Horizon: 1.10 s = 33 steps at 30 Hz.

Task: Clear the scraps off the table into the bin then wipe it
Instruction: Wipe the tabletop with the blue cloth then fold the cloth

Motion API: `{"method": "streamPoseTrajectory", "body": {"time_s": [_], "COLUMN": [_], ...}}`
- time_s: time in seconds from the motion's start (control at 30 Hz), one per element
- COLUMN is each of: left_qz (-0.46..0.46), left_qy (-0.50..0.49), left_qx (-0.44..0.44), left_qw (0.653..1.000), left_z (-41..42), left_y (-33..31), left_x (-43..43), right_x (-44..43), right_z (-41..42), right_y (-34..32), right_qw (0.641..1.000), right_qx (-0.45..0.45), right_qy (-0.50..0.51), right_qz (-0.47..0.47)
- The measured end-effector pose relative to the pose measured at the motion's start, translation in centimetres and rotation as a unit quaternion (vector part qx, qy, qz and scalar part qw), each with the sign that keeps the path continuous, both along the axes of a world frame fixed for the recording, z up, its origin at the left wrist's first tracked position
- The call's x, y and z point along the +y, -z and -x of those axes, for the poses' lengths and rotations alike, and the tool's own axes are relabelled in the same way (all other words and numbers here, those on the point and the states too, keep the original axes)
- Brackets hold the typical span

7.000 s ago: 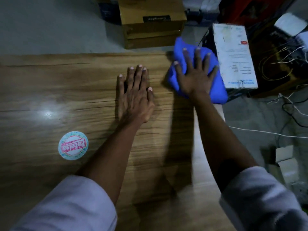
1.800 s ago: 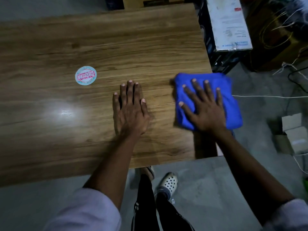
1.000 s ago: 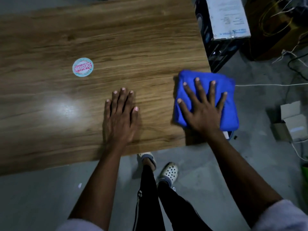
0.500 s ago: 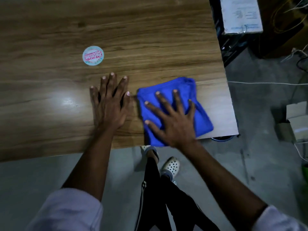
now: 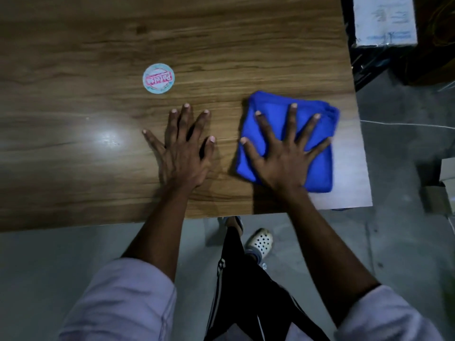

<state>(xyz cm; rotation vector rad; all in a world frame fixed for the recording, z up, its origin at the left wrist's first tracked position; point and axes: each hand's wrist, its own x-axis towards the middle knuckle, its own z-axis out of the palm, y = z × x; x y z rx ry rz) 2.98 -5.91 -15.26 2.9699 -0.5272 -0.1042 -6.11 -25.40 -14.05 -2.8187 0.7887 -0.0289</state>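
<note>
Round sticker (image 5: 158, 78) on table (image 5: 246, 45), pink upside-down word, not clearly legible, box label (image 5: 384, 18) at upper right, print too small to read

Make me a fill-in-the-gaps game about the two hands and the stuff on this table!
The right hand presses flat on a folded ____ cloth.
The left hand lies flat on the bare brown ____ table.
The round pale blue and pink sticker lies nearer the ____ hand than the other.
Missing words: blue, wooden, left.
</note>
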Motion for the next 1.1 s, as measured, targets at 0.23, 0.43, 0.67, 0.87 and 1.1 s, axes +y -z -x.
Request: {"method": "streamPoseTrajectory", "body": {"time_s": [0.23,0.43,0.67,0.87,1.1], "left_qz": [-0.061,-0.058,-0.06,-0.054,-0.06], "left_qy": [0.006,0.0,-0.004,-0.002,-0.002], "left_qx": [0.016,0.024,0.029,0.032,0.032], "left_qw": [0.998,0.998,0.998,0.998,0.998], "left_z": [0.2,-0.2,-0.2,-0.1,-0.2], "left_y": [-0.8,-0.9,-1.0,-1.4,-1.0], "left_x": [-0.3,-0.5,-0.5,-0.6,-0.5], "right_x": [4.3,-0.9,-1.3,2.8,-5.3], "right_z": [4.2,3.9,-2.6,2.4,5.4], "right_y": [-0.6,-0.2,0.0,-0.6,-0.6], "right_qw": [0.992,0.998,0.997,0.996,1.0], "right_qx": [-0.006,-0.004,0.01,0.013,0.03], "right_qy": [-0.126,-0.055,0.075,-0.091,-0.005], "right_qz": [0.009,0.026,-0.006,0.016,0.002]}}
